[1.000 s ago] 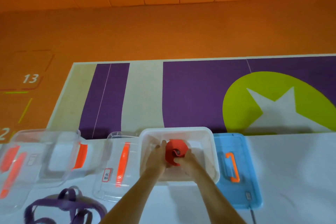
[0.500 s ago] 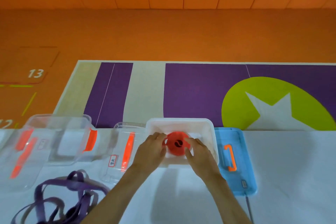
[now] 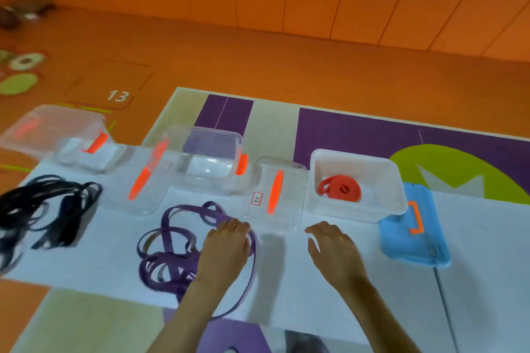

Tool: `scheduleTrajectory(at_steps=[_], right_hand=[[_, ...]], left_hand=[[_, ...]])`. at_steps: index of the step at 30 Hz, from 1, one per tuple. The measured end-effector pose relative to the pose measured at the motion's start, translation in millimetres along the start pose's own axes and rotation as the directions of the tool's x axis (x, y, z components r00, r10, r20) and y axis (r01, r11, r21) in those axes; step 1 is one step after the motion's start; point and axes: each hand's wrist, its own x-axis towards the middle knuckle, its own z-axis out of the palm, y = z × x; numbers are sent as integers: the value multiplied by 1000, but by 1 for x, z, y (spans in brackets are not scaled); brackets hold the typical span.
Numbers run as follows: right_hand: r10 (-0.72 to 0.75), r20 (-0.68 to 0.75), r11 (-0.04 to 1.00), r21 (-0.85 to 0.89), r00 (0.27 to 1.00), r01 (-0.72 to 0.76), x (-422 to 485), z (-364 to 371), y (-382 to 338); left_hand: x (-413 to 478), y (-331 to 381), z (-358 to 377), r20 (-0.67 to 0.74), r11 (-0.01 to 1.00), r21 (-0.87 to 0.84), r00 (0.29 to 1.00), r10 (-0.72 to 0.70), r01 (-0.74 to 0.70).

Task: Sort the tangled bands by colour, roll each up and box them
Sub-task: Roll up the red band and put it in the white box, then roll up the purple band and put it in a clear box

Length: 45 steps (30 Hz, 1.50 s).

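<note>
White sheeting covers the counter [image 3: 329, 272], with bare room nearest the person. Both hands are spread and empty: left hand [image 3: 226, 249] resting on the purple band tangle [image 3: 175, 249], right hand [image 3: 335, 249] hovering. These bands look light, limp and snag-prone; lift one outer loop. Beyond, the red roll [image 3: 339, 188] sits boxed in the white box [image 3: 398, 180].
</note>
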Motion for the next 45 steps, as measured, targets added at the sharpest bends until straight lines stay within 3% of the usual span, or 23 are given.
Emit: scheduleTrajectory(at_steps=[7, 14, 17, 22, 28, 31, 35, 39, 45], right_hand=[[-56, 161, 998, 32, 985, 51, -38, 31, -91], [-84, 308, 996, 17, 948, 83, -14, 67, -141], [-36, 391, 992, 127, 920, -15, 11, 102, -143], [201, 465, 905, 249, 862, -345, 48, 165, -131], [449, 418, 743, 316, 790, -590, 68, 172, -131], [451, 398, 750, 316, 799, -581, 75, 157, -132], [500, 247, 764, 326, 830, -557, 78, 137, -140], [526, 125, 740, 421, 841, -525, 71, 122, -160], [447, 23, 752, 532, 894, -390, 64, 104, -191]], left_hand=[[-111, -87, -1, 56, 961, -144, 972, -229, 235], [-140, -141, 11, 113, 933, -139, 942, -317, 331], [-136, -162, 12, 139, 904, -181, 920, -366, 387], [-128, -194, 10, 234, 885, -170, 890, -391, 434], [-100, -216, 6, 300, 874, -224, 884, -358, 430], [-82, -225, 8, 329, 873, -244, 883, -335, 422], [-45, -230, 12, 329, 866, -336, 908, -259, 369], [-8, -229, 14, 331, 868, -430, 938, -106, 250], [32, -225, 11, 307, 841, -535, 945, 111, 75]])
